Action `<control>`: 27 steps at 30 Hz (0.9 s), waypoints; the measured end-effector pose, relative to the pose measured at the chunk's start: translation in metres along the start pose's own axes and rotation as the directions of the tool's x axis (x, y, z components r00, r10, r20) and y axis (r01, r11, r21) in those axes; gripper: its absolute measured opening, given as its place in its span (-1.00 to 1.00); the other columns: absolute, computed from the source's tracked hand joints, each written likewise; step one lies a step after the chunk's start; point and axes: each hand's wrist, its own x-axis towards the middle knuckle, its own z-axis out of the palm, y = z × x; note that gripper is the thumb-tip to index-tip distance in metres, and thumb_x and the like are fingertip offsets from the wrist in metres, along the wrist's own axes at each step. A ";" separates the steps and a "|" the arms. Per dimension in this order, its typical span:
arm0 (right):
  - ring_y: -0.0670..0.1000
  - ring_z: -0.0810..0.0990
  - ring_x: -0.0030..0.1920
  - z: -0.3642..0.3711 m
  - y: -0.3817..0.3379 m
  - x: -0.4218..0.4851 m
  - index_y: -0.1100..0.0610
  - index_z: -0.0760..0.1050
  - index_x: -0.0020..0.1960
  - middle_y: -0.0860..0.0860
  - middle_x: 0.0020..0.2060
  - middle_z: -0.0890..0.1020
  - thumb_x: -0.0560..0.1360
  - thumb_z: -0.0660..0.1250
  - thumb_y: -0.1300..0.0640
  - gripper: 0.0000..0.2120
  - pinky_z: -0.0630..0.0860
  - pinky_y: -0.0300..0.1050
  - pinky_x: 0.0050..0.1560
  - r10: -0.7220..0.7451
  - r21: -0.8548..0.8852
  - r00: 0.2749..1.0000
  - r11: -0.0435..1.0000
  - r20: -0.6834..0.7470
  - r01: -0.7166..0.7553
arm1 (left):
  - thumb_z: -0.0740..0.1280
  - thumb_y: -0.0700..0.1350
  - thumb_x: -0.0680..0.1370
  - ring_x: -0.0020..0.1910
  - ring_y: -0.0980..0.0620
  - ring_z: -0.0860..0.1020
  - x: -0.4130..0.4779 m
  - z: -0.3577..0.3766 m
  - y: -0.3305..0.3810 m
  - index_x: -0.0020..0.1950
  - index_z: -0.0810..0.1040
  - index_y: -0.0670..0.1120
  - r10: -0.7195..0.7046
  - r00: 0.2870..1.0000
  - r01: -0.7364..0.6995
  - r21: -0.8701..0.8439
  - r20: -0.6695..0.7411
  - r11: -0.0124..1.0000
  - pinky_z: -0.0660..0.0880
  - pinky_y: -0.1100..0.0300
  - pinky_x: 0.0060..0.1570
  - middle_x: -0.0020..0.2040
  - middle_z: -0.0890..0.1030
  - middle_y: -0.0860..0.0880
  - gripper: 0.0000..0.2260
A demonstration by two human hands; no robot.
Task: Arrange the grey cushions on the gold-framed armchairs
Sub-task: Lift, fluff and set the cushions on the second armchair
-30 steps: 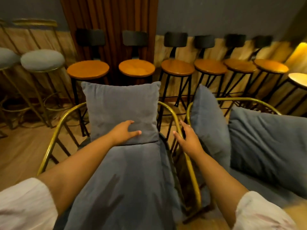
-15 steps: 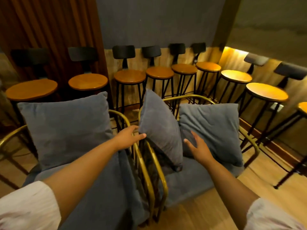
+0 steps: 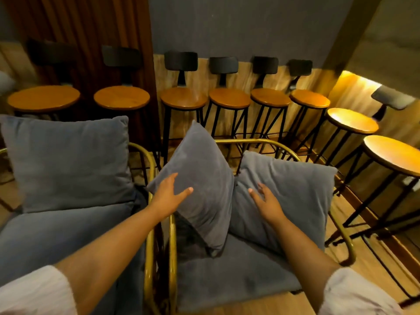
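Two gold-framed armchairs stand side by side. The left armchair (image 3: 150,169) has a grey back cushion (image 3: 66,162) standing upright on its grey seat. On the right armchair (image 3: 256,142) a grey cushion (image 3: 204,178) stands tilted on one corner against the left arm, and a second grey cushion (image 3: 293,196) leans on the backrest. My left hand (image 3: 170,196) is open, fingers spread, at the tilted cushion's left face. My right hand (image 3: 266,201) is open over the second cushion, just right of the tilted one. Neither hand grips anything.
A row of bar stools with round wooden seats (image 3: 229,101) and black backs lines the wall behind the armchairs. More stools (image 3: 391,153) curve round on the right, close to the right armchair. Wooden floor (image 3: 368,269) shows at lower right.
My view has swung right from the left armchair to the right one. My left hand left the left cushion and reached the tilted cushion; my right hand moved in over the second cushion.
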 end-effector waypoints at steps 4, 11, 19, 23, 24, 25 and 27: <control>0.14 0.20 0.51 0.014 -0.021 0.054 0.17 0.12 0.52 0.13 0.52 0.22 0.57 0.20 -0.05 -0.39 0.17 0.03 0.46 -0.048 0.005 0.998 0.999 0.030 0.048 | 0.35 -0.05 0.52 0.37 -0.13 0.42 0.023 -0.017 -0.010 0.45 0.29 -0.18 -0.020 0.993 0.021 0.011 -0.120 1.000 0.38 0.13 0.25 0.39 0.43 -0.14 -0.45; 0.18 0.33 0.43 0.045 -0.052 0.131 0.10 0.11 0.52 0.14 0.47 0.31 0.53 0.21 -0.15 -0.33 0.33 0.13 0.39 -0.042 0.070 0.992 0.997 0.119 0.033 | 0.35 0.06 0.49 0.44 -0.16 0.33 0.062 -0.048 -0.021 0.52 0.15 -0.19 -0.196 0.946 0.205 0.010 -0.258 0.979 0.32 -0.02 0.39 0.50 0.30 -0.19 -0.29; 0.17 0.34 0.43 0.070 -0.065 0.230 0.13 0.16 0.51 0.15 0.45 0.34 0.54 0.24 -0.10 -0.37 0.31 0.06 0.37 -0.132 0.047 0.942 0.991 0.308 0.124 | 0.38 0.18 0.43 0.49 -0.19 0.23 0.097 -0.024 -0.030 0.51 0.14 -0.20 -0.358 0.786 0.326 -0.155 -0.503 0.933 0.23 -0.05 0.44 0.51 0.26 -0.18 -0.19; 0.17 0.33 0.44 0.083 -0.068 0.286 0.21 0.20 0.49 0.20 0.44 0.35 0.52 0.30 -0.04 -0.36 0.26 0.04 0.43 -0.185 0.043 0.890 0.982 0.417 0.183 | 0.46 0.18 0.35 0.53 -0.20 0.11 0.108 0.015 -0.041 0.56 -0.07 -0.12 -0.585 0.482 0.397 -0.433 -0.652 0.809 0.16 -0.13 0.47 0.56 0.07 -0.20 0.01; 0.16 0.31 0.45 0.085 -0.072 0.300 0.21 0.19 0.49 0.19 0.46 0.33 0.51 0.31 -0.05 -0.34 0.25 0.04 0.44 -0.195 0.040 0.875 0.979 0.443 0.198 | 0.47 0.14 0.36 0.53 -0.21 0.12 0.111 0.025 -0.040 0.56 -0.10 -0.10 -0.634 0.421 0.365 -0.518 -0.649 0.773 0.16 -0.10 0.48 0.56 0.06 -0.19 0.00; 0.17 0.30 0.46 0.087 -0.075 0.312 0.20 0.19 0.49 0.18 0.46 0.31 0.50 0.33 -0.06 -0.32 0.25 0.06 0.45 -0.209 0.040 0.861 0.976 0.464 0.215 | 0.48 0.11 0.36 0.51 -0.22 0.15 0.115 0.035 -0.039 0.56 -0.11 -0.06 -0.687 0.363 0.317 -0.610 -0.629 0.726 0.18 -0.10 0.47 0.56 0.07 -0.19 0.00; 0.18 0.33 0.43 0.092 -0.082 0.338 0.19 0.23 0.48 0.16 0.44 0.35 0.46 0.37 -0.09 -0.30 0.30 0.11 0.42 -0.257 0.069 0.837 0.964 0.483 0.256 | 0.50 0.07 0.36 0.46 -0.25 0.24 0.126 0.052 -0.046 0.55 -0.12 0.04 -0.775 0.291 0.202 -0.756 -0.561 0.623 0.24 -0.12 0.43 0.53 0.13 -0.23 -0.01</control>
